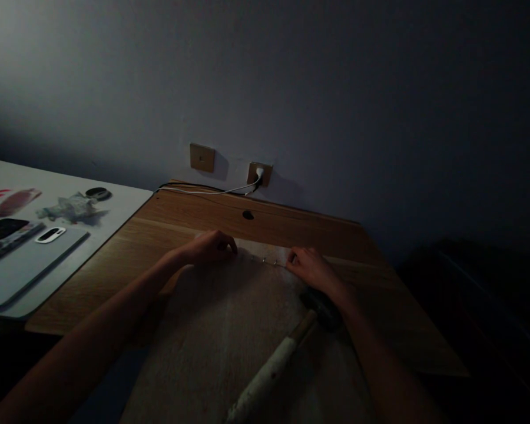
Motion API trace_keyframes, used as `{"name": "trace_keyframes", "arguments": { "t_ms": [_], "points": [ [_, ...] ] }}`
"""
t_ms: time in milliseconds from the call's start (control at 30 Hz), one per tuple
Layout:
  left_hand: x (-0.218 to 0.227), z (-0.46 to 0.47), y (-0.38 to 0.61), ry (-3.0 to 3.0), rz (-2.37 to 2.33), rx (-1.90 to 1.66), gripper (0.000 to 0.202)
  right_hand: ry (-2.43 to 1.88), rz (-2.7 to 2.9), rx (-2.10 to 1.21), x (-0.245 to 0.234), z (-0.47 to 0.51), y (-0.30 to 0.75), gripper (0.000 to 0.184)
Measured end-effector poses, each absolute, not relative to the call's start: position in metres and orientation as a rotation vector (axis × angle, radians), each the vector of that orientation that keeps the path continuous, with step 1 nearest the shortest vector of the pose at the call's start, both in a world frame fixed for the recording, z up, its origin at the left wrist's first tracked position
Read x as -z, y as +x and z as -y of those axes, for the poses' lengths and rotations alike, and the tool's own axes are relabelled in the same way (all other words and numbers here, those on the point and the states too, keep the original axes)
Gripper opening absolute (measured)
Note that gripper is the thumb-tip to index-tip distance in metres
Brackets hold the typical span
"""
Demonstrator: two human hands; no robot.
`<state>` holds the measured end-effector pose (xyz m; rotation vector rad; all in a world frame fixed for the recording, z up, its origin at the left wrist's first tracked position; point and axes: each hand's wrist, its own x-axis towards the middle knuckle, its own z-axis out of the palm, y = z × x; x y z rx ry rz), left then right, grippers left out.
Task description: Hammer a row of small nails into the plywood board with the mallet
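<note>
A pale wooden board (229, 330) lies on the desk in front of me, its near part reaching towards my body. Several small shiny nails (264, 260) stand in a row near its far edge. My left hand (214, 246) rests at the left end of this row with its fingers curled together. At the right end, my right hand (307, 268) has thumb and fingertips pressed together by the last nail. Anything in either pinch is too small and dark to make out. A hammer (269, 377) lies slantwise on the board, its dark head beside my right wrist.
The wooden desk (128, 259) meets a wall with two socket plates (202, 158); a white plug and cable (229, 191) run along its back edge. On the white table (110, 232) at left lie a closed laptop (26, 265), a computer mouse (50, 235) and crumpled plastic (75, 207).
</note>
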<state>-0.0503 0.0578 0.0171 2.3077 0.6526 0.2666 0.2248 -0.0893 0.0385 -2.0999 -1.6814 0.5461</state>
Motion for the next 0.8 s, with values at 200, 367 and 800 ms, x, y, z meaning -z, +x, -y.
{"name": "trace_keyframes", "arguments": {
  "t_ms": [200,367,800],
  "points": [
    [-0.012,-0.054,-0.043,2.35,-0.747,-0.342,0.012,-1.704,1.357,-0.883,-0.056,0.096,0.218,0.017],
    [-0.013,-0.051,-0.039,2.274,-0.765,-0.447,0.022,-1.459,1.189,-1.051,-0.078,0.106,0.208,0.024],
    [-0.001,-0.055,-0.03,1.167,-0.621,-0.577,0.024,-1.978,1.502,-0.598,-0.035,0.09,0.204,0.008]
  ]
}}
